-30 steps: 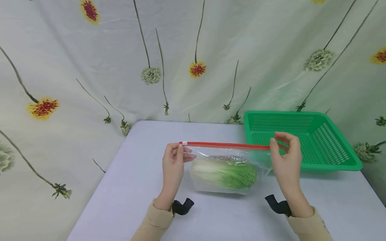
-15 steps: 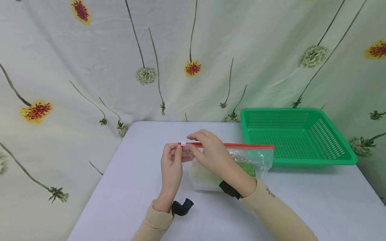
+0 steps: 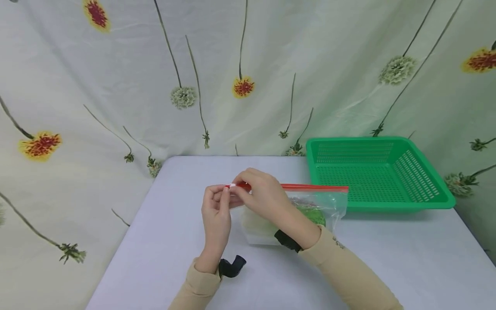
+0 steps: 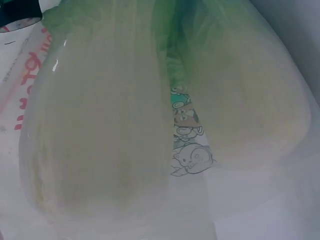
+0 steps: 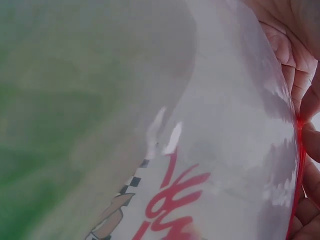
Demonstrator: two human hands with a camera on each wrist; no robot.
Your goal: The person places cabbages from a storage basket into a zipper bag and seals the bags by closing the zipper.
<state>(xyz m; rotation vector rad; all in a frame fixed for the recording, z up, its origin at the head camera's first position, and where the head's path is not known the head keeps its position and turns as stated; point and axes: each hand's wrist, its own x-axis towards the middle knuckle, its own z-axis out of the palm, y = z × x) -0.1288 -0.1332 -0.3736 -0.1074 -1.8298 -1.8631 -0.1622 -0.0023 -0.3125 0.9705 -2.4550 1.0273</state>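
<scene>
A clear zip bag point(image 3: 336, 199) with a red zip strip point(image 3: 310, 187) along its top lies in front of me, napa cabbage point(image 3: 314, 216) inside it. At the strip's left end is a small white slider point(image 3: 232, 185). My left hand point(image 3: 218, 211) pinches that end between thumb and fingers. Right beside it, my right hand point(image 3: 267, 196) pinches the strip at the slider and covers part of the cabbage. Pale stalks point(image 4: 110, 125) fill the left wrist view, with a printed cartoon point(image 4: 192, 157) in a gap. Fingers point(image 5: 312, 142) meet the red strip in the right wrist view.
A green perforated plastic basket point(image 3: 416, 202) stands at the back right, just beyond the bag. The white table point(image 3: 166, 241) ends at a flower-printed cloth point(image 3: 217, 64) behind. Each wrist carries a black camera mount point(image 3: 232, 266).
My right hand has let go of the strip's right end and crossed left to the slider, where it now pinches. The left hand keeps hold of the left end.
</scene>
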